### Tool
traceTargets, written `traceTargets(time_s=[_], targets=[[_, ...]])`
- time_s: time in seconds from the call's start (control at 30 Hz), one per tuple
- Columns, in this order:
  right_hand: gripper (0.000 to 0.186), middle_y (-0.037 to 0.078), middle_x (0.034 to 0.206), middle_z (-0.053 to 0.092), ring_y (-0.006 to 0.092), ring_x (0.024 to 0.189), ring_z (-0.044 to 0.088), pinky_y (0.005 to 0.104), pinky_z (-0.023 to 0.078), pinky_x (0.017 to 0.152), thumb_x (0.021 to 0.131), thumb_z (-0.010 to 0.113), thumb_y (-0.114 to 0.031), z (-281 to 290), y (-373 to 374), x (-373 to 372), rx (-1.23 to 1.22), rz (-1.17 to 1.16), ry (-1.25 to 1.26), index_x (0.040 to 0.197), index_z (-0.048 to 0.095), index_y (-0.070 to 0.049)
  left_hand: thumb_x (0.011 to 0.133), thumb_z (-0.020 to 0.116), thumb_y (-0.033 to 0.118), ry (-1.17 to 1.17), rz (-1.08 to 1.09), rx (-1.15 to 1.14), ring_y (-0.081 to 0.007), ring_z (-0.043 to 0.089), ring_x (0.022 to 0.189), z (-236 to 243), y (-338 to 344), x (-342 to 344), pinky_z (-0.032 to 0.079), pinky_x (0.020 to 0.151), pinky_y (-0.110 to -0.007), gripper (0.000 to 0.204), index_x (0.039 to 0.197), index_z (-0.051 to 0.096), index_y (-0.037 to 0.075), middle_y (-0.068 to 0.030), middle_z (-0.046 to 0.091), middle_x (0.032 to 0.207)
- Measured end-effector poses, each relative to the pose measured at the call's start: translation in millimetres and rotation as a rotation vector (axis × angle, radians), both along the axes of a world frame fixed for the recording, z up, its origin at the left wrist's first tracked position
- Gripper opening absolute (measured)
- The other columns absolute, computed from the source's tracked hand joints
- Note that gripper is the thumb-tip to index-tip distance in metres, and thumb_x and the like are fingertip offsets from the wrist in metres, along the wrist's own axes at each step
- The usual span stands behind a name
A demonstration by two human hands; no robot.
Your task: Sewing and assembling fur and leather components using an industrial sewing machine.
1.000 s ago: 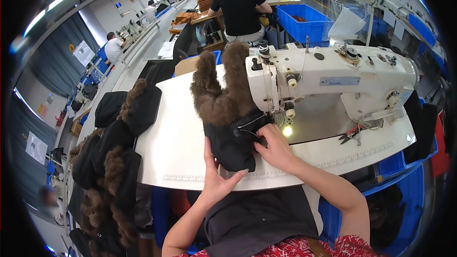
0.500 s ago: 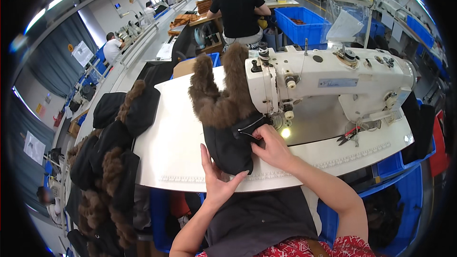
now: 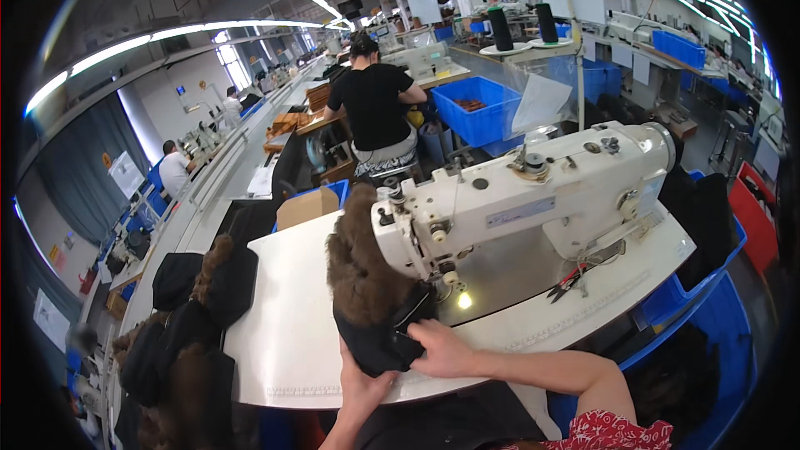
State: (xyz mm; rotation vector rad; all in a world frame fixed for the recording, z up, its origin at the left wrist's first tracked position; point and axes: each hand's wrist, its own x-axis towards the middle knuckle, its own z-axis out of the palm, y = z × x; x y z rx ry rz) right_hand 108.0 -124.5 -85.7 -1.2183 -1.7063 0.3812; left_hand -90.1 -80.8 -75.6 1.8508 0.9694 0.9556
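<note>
A black fabric piece (image 3: 367,342) with a zipper and thick brown fur trim (image 3: 358,250) lies beneath the needle end of the white sewing machine (image 3: 517,200). My left hand (image 3: 362,379) grips its lower left edge, thumb along the bottom. My right hand (image 3: 437,346) pinches it near the zipper, below the lit presser area; the fingertips are partly hidden. Red-handled snips (image 3: 567,283) rest to the right on the machine bed.
A pile of black fur-trimmed pieces (image 3: 179,333) occupies the left. Blue bins (image 3: 700,383) and a red container (image 3: 754,217) stand at right. Ahead, a co-worker (image 3: 371,108) in black sits beside another blue bin (image 3: 475,108); more workers are along the left row.
The view has tilted up, so the machine and hands appear lower. The fur trim now looks narrower, its two separate upright strands no longer visible. Both hands keep hold of the piece.
</note>
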Motion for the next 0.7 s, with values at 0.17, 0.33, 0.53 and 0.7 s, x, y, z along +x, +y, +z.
traceTargets(time_s=[0.17, 0.33, 0.53, 0.7], targets=[[0.038, 0.016, 0.094, 0.058, 0.0329, 0.091, 0.058, 0.0408, 0.047, 0.078, 0.078, 0.077, -0.020, 15, -30, -20, -0.107, -0.087, 0.270, 0.100, 0.054, -0.001, 0.068, 0.078, 0.005, -0.146, 0.168, 0.214, -0.0271, 0.050, 0.117, -16, 19, 34, 0.037, 0.104, -0.036, 0.082, 0.136, 0.032, -0.001, -0.0163, 0.047, 0.124], [0.053, 0.020, 0.108, 0.054, 0.0313, 0.098, 0.056, 0.0379, 0.045, 0.087, 0.080, 0.076, -0.022, 8, -31, -51, -0.020, -0.040, 0.576, 0.116, 0.048, 0.004, 0.077, 0.074, 0.007, -0.537, 0.362, 0.122, -0.0206, 0.052, 0.107, -23, 27, 82, 0.043, 0.097, -0.032, 0.072, 0.136, 0.033, 0.002, -0.0070, 0.049, 0.121], [0.047, 0.018, 0.111, 0.052, 0.0326, 0.104, 0.053, 0.0387, 0.045, 0.090, 0.084, 0.068, -0.015, -12, -28, -48, 0.056, -0.047, 0.562, 0.123, 0.048, 0.004, 0.084, 0.070, 0.008, -0.736, 0.178, -0.494, -0.0215, 0.055, 0.116, 27, 6, 77, 0.045, 0.099, -0.034, 0.053, 0.132, 0.050, 0.001, -0.0104, 0.054, 0.130], [0.046, 0.022, 0.117, 0.052, 0.0406, 0.105, 0.056, 0.0440, 0.048, 0.083, 0.086, 0.067, -0.015, 6, -36, -23, -0.014, -0.294, 0.216, 0.123, 0.046, 0.002, 0.067, 0.077, -0.011, -0.796, -0.108, -0.330, -0.0230, 0.055, 0.113, 6, -10, 49, 0.051, 0.093, -0.035, 0.086, 0.137, 0.030, 0.006, -0.0083, 0.050, 0.126]])
